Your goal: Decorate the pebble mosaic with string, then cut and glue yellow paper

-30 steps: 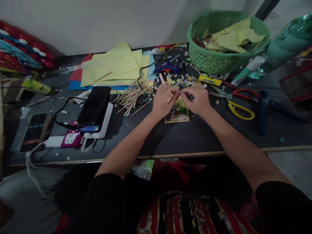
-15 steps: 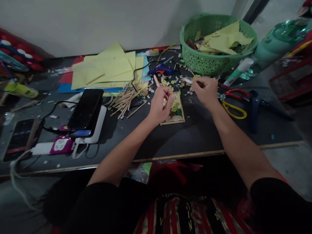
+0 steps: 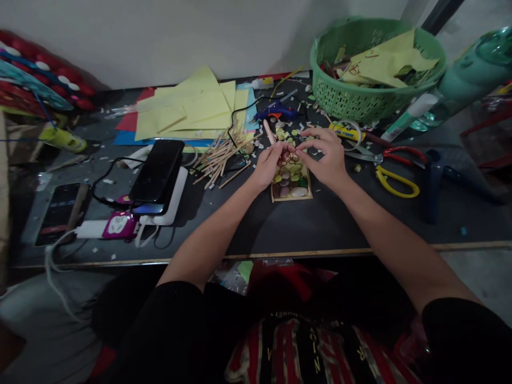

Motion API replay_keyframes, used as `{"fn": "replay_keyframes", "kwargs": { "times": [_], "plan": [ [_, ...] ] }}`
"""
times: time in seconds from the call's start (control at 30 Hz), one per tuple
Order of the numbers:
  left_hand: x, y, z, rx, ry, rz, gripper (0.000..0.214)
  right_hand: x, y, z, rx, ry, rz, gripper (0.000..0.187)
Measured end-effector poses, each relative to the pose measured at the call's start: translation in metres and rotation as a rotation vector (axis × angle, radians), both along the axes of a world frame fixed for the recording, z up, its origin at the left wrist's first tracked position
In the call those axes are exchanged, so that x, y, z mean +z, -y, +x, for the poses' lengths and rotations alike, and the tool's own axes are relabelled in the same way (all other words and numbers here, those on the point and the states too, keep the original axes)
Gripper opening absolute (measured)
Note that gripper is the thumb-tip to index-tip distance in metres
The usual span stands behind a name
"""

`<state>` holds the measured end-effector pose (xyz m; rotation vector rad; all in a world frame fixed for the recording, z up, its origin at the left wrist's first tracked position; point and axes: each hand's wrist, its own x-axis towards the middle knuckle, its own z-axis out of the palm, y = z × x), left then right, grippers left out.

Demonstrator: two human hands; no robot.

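A small framed craft card (image 3: 291, 188) with pale and green paper bits glued on lies on the dark table in front of me. My left hand (image 3: 269, 164) is curled over its top left corner, pinching a small reddish piece I cannot make out. A flat wooden stick (image 3: 268, 129) pokes out beyond its fingers. My right hand (image 3: 324, 156) hovers over the card's top right corner, fingertips pinched towards the left hand's fingertips, almost touching them.
A pile of wooden sticks (image 3: 222, 154) and yellow paper sheets (image 3: 188, 109) lie to the left, with a blue glue gun (image 3: 276, 112) behind. A green basket (image 3: 362, 98) stands back right; scissors (image 3: 396, 181), phones (image 3: 158, 173) and cables lie around.
My right hand reached out to the right towards the basket, then came back to the card. It now meets my left hand's fingertips over the card's top edge.
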<state>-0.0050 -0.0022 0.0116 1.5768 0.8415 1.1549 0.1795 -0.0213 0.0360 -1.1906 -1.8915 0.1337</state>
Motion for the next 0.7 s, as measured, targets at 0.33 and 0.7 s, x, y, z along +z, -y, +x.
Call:
{"fn": "replay_keyframes", "kwargs": {
  "times": [0.33, 0.7],
  "plan": [
    [0.004, 0.0, 0.001, 0.119, -0.128, 0.16, 0.047, -0.012, -0.008, 0.003, -0.036, -0.186, 0.084, 0.036],
    [0.033, -0.032, -0.087, 0.645, -1.018, 0.151, 0.024, -0.049, -0.035, 0.022, -0.19, -0.339, 0.063, 0.048]
  ]
}}
